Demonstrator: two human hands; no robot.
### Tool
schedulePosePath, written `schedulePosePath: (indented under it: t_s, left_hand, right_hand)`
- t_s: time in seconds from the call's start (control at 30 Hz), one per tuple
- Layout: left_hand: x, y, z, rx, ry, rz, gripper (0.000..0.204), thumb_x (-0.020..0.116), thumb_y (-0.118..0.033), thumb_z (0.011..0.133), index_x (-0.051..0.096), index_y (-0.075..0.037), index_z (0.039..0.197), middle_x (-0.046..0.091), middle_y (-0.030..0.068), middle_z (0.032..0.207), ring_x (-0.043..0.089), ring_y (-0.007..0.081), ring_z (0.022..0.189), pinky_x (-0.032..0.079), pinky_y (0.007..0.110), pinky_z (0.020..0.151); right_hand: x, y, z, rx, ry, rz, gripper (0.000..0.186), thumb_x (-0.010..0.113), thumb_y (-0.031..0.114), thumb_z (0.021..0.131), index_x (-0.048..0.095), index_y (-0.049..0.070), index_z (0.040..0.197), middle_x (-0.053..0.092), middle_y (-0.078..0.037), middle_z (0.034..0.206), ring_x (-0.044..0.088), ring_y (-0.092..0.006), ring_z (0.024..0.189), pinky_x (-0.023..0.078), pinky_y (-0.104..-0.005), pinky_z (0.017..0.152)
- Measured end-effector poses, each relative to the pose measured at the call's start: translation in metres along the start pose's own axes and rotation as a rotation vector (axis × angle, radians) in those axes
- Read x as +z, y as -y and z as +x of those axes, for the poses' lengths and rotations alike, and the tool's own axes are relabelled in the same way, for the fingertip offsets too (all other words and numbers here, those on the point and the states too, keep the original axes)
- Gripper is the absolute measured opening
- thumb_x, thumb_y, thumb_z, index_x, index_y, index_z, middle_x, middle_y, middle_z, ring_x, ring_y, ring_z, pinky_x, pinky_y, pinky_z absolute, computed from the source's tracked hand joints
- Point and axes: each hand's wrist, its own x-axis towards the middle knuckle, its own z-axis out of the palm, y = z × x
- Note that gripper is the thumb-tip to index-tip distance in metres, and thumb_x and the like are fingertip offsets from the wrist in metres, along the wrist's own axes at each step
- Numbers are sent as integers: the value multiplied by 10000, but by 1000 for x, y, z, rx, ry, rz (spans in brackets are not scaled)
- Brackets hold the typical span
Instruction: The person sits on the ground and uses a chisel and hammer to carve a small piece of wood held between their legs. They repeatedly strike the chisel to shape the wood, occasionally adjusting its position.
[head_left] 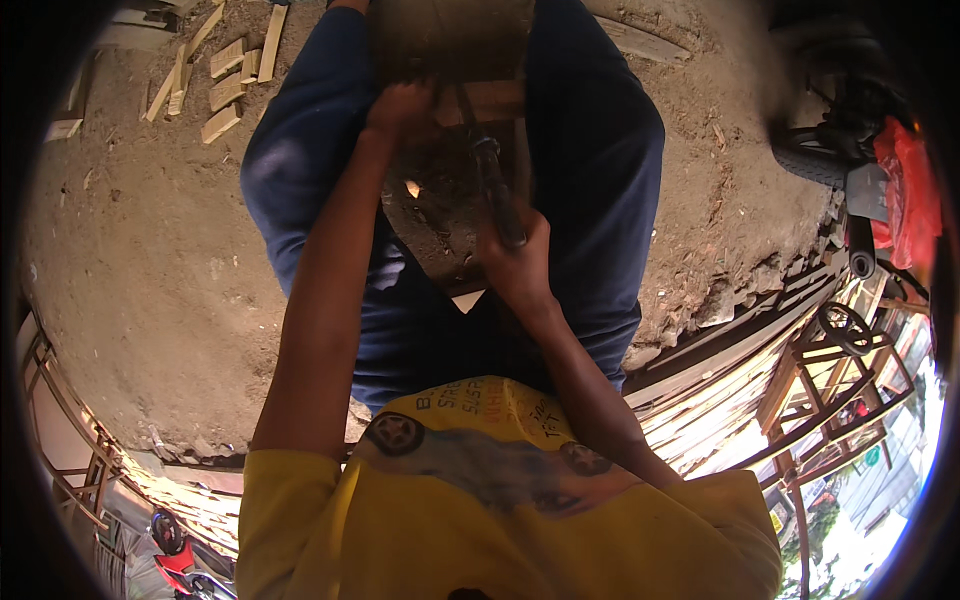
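Between my knees lies a wooden piece (492, 99), with a darker surface (440, 35) beyond it. My left hand (398, 108) is at the left end of the wooden piece, fingers curled onto it; its fingertips are dim and hard to make out. My right hand (515, 255) is closed round the handle of a long, dark hand tool (490, 175). The tool points away from me, its narrow metal end crossing the wood just right of my left hand; I cannot tell exactly what kind of tool it is.
Cut wood blocks (227, 92) lie on the dirt floor (140, 280) at upper left. A black tyre (805, 165) and red plastic bag (905, 195) are at right. Wooden frames (820, 390) and stacked timber stand lower right, and a red motorbike (175, 565) is at lower left.
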Motion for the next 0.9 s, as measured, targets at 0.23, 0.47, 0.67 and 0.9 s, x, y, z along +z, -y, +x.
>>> schedulePosePath:
  t_s: [0.23, 0.47, 0.67, 0.9]
  left_hand:
    - [-3, -2, -1, 13, -41, 91, 708, 774, -323, 701, 469, -24, 1265, 671, 185, 1017, 672, 352, 919, 546, 435, 798]
    - [13, 10, 2, 36, -70, 83, 619, 737, -279, 741, 478, -18, 1239, 675, 186, 969, 682, 335, 867, 557, 418, 780]
    - [-7, -1, 0, 5, 13, 97, 672, 747, -324, 734, 459, -21, 1261, 670, 198, 971, 665, 368, 911, 540, 438, 823]
    - [19, 13, 3, -42, 14, 12, 728, 770, -383, 682, 481, -34, 1252, 629, 190, 1056, 637, 361, 940, 506, 456, 832]
  right_hand:
    - [-16, -16, -55, -228, -88, -65, 105, 599, 55, 906, 610, -41, 866, 507, 28, 614, 438, -17, 581, 366, -255, 474]
    - [13, 16, 22, -12, 16, 14, 132, 600, 65, 905, 590, -36, 820, 506, 29, 608, 445, -22, 579, 379, -257, 478]
    - [-18, -11, -63, -170, -109, -63, 182, 586, 93, 919, 582, -42, 798, 518, 11, 598, 468, -25, 569, 378, -258, 473]
    - [8, 9, 10, -19, -8, -15, 159, 590, 82, 916, 585, -24, 797, 510, 6, 578, 447, -27, 552, 352, -263, 453]
